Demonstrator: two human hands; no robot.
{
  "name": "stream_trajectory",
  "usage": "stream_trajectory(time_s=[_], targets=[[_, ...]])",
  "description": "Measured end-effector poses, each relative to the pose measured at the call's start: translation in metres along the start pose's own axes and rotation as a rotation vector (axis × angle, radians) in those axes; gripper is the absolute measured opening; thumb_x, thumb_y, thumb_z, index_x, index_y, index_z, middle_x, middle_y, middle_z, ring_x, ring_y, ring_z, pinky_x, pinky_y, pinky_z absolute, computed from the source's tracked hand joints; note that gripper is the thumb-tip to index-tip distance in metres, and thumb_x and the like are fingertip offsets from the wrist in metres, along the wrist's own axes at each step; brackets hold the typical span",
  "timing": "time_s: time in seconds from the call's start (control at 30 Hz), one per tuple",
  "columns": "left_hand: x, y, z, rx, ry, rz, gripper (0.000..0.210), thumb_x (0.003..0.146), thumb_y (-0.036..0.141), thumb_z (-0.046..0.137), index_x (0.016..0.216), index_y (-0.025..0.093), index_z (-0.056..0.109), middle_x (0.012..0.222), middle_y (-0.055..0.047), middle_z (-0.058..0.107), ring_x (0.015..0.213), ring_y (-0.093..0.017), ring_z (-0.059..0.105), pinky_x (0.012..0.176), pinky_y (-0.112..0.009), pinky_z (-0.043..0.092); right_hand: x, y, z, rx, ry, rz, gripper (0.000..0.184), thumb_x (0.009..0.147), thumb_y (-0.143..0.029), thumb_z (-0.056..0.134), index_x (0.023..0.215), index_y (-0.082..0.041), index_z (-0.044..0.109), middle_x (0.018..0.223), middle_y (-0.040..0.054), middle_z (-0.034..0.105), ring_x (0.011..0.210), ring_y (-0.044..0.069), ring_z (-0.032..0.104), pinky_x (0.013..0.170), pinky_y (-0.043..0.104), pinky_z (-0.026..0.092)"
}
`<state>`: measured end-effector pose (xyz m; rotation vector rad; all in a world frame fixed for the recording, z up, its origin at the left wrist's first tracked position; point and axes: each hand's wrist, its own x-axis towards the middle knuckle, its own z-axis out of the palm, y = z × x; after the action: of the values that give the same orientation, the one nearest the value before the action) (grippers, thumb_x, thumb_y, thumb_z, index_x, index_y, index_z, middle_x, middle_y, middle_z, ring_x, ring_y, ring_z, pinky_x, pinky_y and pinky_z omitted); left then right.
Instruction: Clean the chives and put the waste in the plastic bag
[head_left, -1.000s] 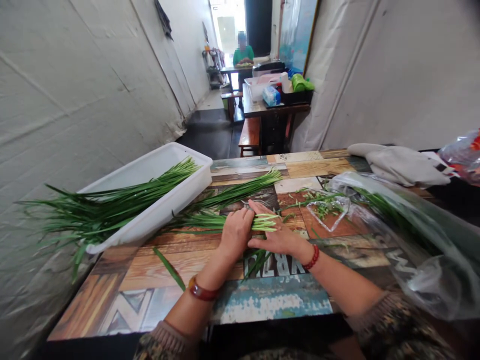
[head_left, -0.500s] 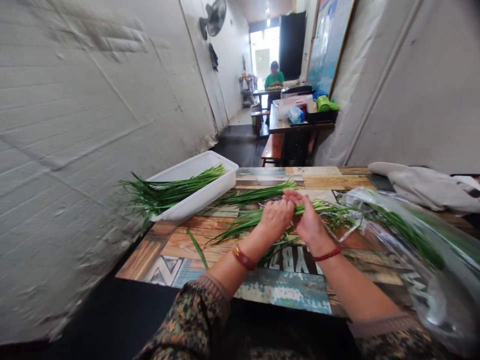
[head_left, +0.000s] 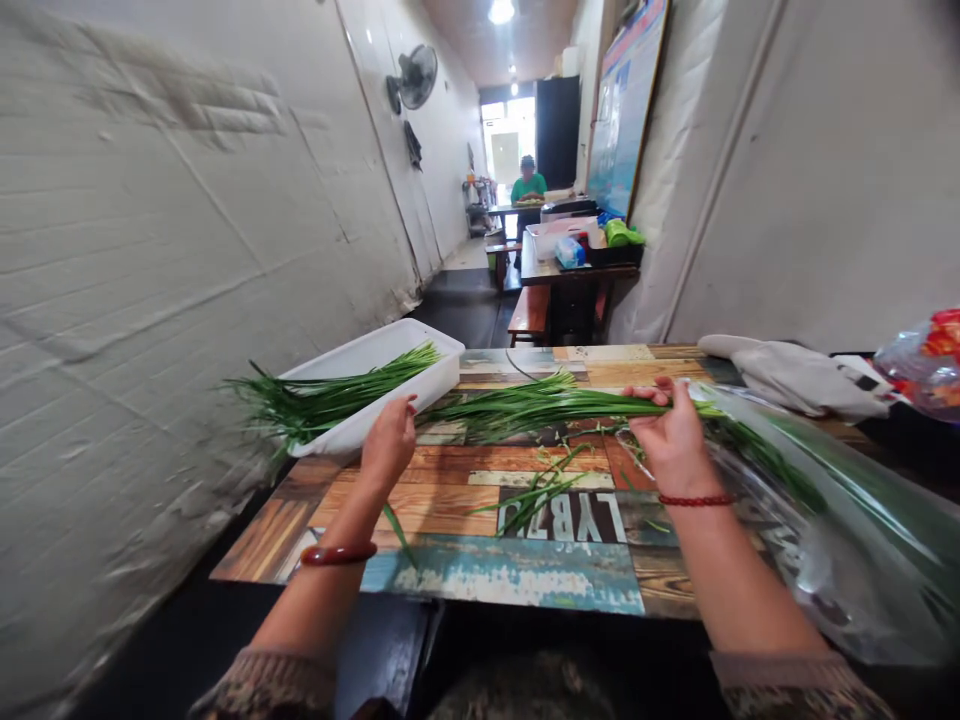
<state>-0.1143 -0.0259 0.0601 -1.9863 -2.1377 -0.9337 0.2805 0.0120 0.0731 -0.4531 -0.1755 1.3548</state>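
My right hand (head_left: 667,432) is closed around the pale stem ends of a bunch of garlic chives (head_left: 592,404), held level just above the table. The long green leaves stretch left over another pile of chives (head_left: 551,381). My left hand (head_left: 390,440), fingers curled together, is raised beside the near side of the white plastic tray (head_left: 375,412); whether anything is in it is hidden. In the tray lies a thick bundle of chives (head_left: 337,392), leaves hanging over the left end. Loose leaf scraps (head_left: 536,498) are scattered on the table between my hands.
A clear plastic bag (head_left: 847,500) with more chives lies at the right of the wood-patterned table (head_left: 450,480). Behind it is a pale cloth (head_left: 795,372). Farther off, another table (head_left: 577,270) carries containers, and a person in green (head_left: 529,185) sits beyond. The wall is close at left.
My hands were together over the chives and are now wide apart, left hand toward the tray, right hand rightward with the bunch. The view has tilted up and turned slightly right.
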Motion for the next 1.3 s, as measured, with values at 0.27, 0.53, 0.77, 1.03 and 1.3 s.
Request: stream_trajectory(time_s=[0.27,0.53,0.77,1.03,1.3], targets=[[-0.002,0.018,-0.018,-0.72,0.214,-0.233,0.03,0.085,0.028,0.044,0.108,0.015,0.059,0.086,-0.005,0.065,0.074,-0.015,0.063,0.07,-0.028,0.05,-0.011,0.004,0.011,-0.018,-0.031,0.023,0.043,0.104,-0.034,0.03,0.074,-0.017,0.055,0.045,-0.0099,0.04,0.047,0.007,0.053,0.068,0.028,0.058],[-0.01,0.057,-0.044,-0.656,0.381,0.063,0.024,0.093,0.028,0.043,0.107,0.017,0.059,0.089,-0.005,0.064,0.082,-0.015,0.061,0.078,-0.029,0.05,-0.021,0.022,0.021,-0.066,-0.034,0.048,0.041,0.104,-0.032,0.03,0.075,-0.017,0.055,0.045,-0.0101,0.04,0.046,0.007,0.052,0.067,0.027,0.058],[-0.037,0.143,-0.015,-0.017,0.017,0.661,0.051,0.089,0.036,0.057,0.135,0.017,0.045,0.138,-0.015,0.053,0.129,-0.028,0.048,0.11,-0.044,0.035,-0.04,0.071,0.03,-0.116,-0.084,0.149,0.035,0.101,-0.038,0.04,0.078,-0.018,0.056,0.046,-0.0107,0.041,0.05,0.007,0.055,0.068,0.024,0.057],[-0.039,0.13,0.011,0.237,-0.312,0.562,0.046,0.096,0.02,0.038,0.14,0.01,0.032,0.098,-0.011,0.067,0.081,-0.021,0.069,0.065,-0.029,0.051,-0.053,0.116,0.03,-0.198,-0.183,0.343,0.024,0.089,-0.044,0.062,0.083,-0.021,0.063,0.052,-0.0076,0.053,0.06,0.01,0.062,0.068,0.025,0.057],[0.036,0.057,-0.049,0.452,-0.237,0.275,0.027,0.097,0.018,0.03,0.108,0.016,0.054,0.092,-0.01,0.066,0.085,-0.023,0.067,0.074,-0.032,0.051,-0.037,0.146,0.006,-0.607,-0.398,0.404,0.047,0.072,-0.046,0.079,0.112,-0.025,0.066,0.107,0.0041,0.071,0.091,0.017,0.066,0.075,0.028,0.051]])
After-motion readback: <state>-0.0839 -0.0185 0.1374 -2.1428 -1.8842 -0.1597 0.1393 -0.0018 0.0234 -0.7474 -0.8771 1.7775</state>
